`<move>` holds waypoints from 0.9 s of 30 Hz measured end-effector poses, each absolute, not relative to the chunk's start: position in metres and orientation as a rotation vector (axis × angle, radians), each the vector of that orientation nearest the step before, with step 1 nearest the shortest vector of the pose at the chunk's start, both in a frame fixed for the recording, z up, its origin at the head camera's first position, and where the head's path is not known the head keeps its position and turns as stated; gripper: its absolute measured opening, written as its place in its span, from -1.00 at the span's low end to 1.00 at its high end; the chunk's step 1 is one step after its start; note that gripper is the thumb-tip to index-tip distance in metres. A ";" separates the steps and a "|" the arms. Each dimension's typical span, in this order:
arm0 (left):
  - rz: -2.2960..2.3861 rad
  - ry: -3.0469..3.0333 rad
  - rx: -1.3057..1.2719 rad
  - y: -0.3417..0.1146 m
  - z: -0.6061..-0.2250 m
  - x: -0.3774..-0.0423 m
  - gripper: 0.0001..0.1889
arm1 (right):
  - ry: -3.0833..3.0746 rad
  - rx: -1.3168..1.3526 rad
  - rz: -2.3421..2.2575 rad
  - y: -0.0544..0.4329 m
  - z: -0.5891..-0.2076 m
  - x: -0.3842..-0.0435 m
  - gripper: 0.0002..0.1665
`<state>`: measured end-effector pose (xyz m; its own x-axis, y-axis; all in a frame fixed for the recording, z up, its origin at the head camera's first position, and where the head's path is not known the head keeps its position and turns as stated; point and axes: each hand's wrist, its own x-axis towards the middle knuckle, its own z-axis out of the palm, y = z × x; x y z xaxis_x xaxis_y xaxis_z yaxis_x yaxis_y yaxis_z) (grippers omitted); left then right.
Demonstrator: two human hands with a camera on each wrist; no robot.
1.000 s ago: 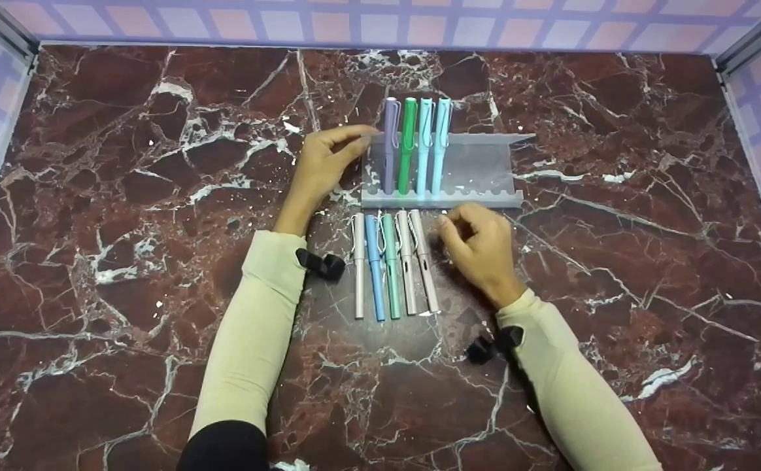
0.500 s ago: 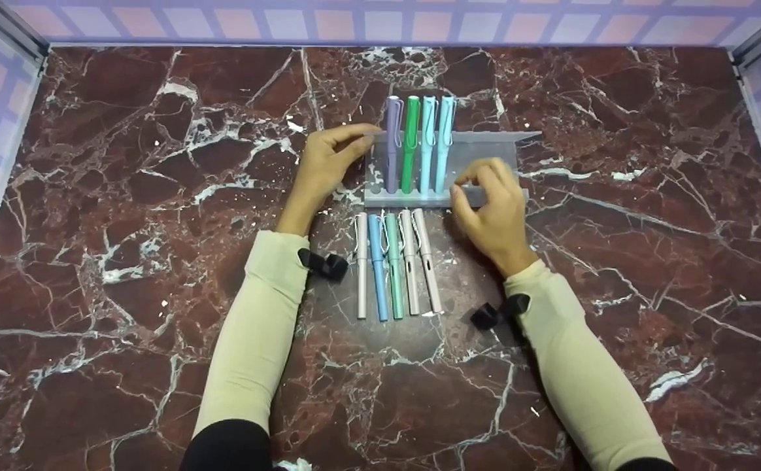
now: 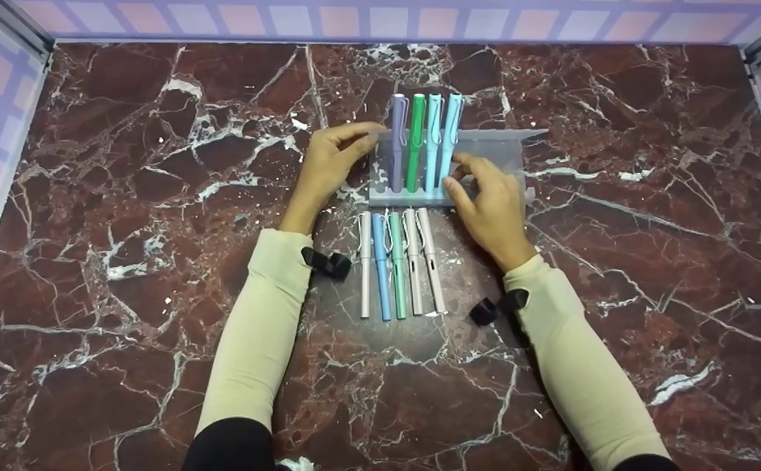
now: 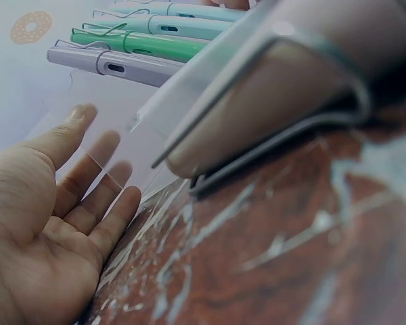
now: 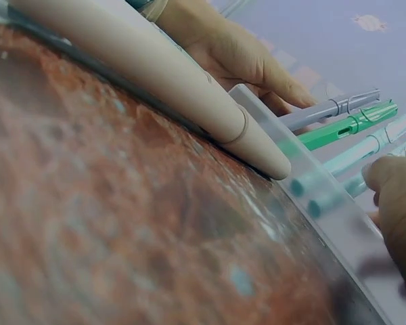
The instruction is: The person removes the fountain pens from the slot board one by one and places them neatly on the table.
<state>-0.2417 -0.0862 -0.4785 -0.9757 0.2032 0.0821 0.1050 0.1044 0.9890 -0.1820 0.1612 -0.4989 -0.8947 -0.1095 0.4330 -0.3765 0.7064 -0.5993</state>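
A clear pen rack (image 3: pixel 491 140) holds a purple pen (image 3: pixel 398 144), a green pen (image 3: pixel 416 144) and two light blue pens, leaning back side by side. My left hand (image 3: pixel 331 157) holds the rack's left edge; in the left wrist view its fingers (image 4: pixel 98 176) lie behind the clear panel. With thumb and forefinger, my right hand (image 3: pixel 491 203) pinches the rightmost light blue pen (image 3: pixel 450 131) low on its barrel. In front of the rack lie several capped pens: a blue pen (image 3: pixel 381 268), a green-teal pen (image 3: pixel 399 268) and pale pinkish pens (image 3: pixel 365 268).
The dark red marbled tabletop (image 3: pixel 125 196) surrounds the rack and pens. Pale checkered panels (image 3: pixel 380 19) border the table at the back and sides. The rack's right part, with its notched front ledge, is partly covered by my right hand.
My right hand has moved up from beside the lying pens to the rack and taken hold of the rightmost light blue pen. The left hand stays at the rack's edge.
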 end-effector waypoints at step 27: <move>2.035 2.249 0.298 -0.090 -0.492 -0.248 -0.81 | -2.582 0.328 1.016 0.158 -0.497 -0.178 -0.70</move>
<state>-0.2481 -0.0898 -0.4921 -0.9765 0.2066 0.0610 0.0812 0.0908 0.9926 -0.1777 0.1582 -0.4965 -0.9133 -0.0866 0.3980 -0.3345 0.7169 -0.6117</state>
